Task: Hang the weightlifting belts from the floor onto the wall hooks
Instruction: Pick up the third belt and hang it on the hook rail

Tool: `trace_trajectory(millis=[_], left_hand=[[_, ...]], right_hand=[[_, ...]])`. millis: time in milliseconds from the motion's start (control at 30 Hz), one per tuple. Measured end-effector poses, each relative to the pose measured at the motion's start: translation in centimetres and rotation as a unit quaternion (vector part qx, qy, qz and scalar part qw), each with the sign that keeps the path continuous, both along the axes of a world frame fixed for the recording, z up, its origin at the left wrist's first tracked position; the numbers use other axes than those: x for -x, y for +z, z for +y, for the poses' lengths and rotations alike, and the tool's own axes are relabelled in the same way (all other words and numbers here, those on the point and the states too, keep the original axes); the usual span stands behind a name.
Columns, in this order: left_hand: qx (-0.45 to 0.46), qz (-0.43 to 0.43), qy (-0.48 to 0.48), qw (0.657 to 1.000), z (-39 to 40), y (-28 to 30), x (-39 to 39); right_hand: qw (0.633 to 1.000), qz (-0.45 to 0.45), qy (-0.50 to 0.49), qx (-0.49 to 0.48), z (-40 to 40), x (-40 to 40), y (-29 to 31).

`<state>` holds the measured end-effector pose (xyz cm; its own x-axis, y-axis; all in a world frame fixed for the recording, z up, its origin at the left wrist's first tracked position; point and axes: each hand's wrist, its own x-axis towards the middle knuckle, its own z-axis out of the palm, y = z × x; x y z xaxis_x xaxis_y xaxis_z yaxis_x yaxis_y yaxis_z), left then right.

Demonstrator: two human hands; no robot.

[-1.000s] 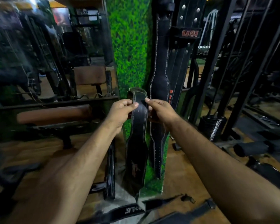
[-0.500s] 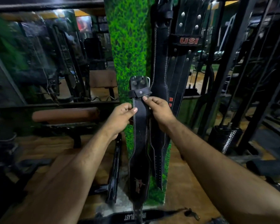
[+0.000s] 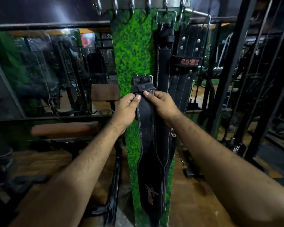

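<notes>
Both hands [image 3: 144, 107] have lifted the black belt [image 3: 148, 145] higher, its buckle end [image 3: 142, 83] now upright.

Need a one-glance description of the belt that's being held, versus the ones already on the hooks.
Find the green grass-patterned wall panel under the row of metal hooks. Two black belts hang on its right side, one marked USI. The held belt is left of them, lower, its buckle end pinched between the left hand and right hand, with a faded red logo near its bottom.

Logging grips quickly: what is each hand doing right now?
Left hand: pinching the black belt just below its buckle.
Right hand: gripping the same belt.
</notes>
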<state>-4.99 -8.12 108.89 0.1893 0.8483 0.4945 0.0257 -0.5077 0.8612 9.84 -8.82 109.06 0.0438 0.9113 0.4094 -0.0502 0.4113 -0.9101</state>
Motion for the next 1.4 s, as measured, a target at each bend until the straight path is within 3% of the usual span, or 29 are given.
trace_trajectory(millis=[167, 300, 533, 667, 733, 833, 933, 1133, 1300, 1400], left_hand=[[-0.047, -0.027, 0.008, 0.998, 0.1, 2.7, -1.0], [-0.045, -0.033, -0.036, 0.998, 0.0, 3.7, -2.6], [0.021, 0.052, -0.043, 0.998, -0.9, -2.3, -3.3], [0.075, 0.085, -0.067, 0.991, -1.9, -4.0, -1.4], [0.068, 0.064, -0.070, 0.993, -2.4, -3.0, -1.2], [0.021, -0.013, 0.007, 1.000, -2.3, 1.1, -1.7], [-0.026, -0.028, 0.021, 0.999, -1.3, 2.0, -2.0], [0.084, 0.056, -0.040, 0.994, -1.3, -5.9, -2.1], [0.149, 0.096, -0.089, 0.980, -1.6, -6.3, 0.3], [0.172, 0.097, -0.055, 0.979, -1.2, -4.9, 1.3]], right_hand=[[0.996, -0.006, -0.043, -0.074, 0.5, 0.3, 3.3], [0.993, 0.059, -0.054, -0.083, 0.8, -0.1, 6.2], [0.981, 0.146, -0.095, -0.087, 2.4, -0.6, 7.6], [0.981, 0.153, -0.082, -0.091, 2.6, 0.0, 7.1], [0.981, 0.154, -0.068, -0.098, 2.4, 0.6, 6.9], [0.982, 0.145, -0.051, -0.109, 2.2, 1.7, 7.0], [0.980, 0.138, -0.075, -0.120, 2.1, 2.3, 7.6], [0.974, 0.186, -0.096, -0.082, 3.0, 0.3, 8.5], [0.972, 0.212, -0.081, -0.062, 3.0, 1.0, 7.7], [0.977, 0.200, -0.051, -0.060, 3.0, 1.0, 8.0]])
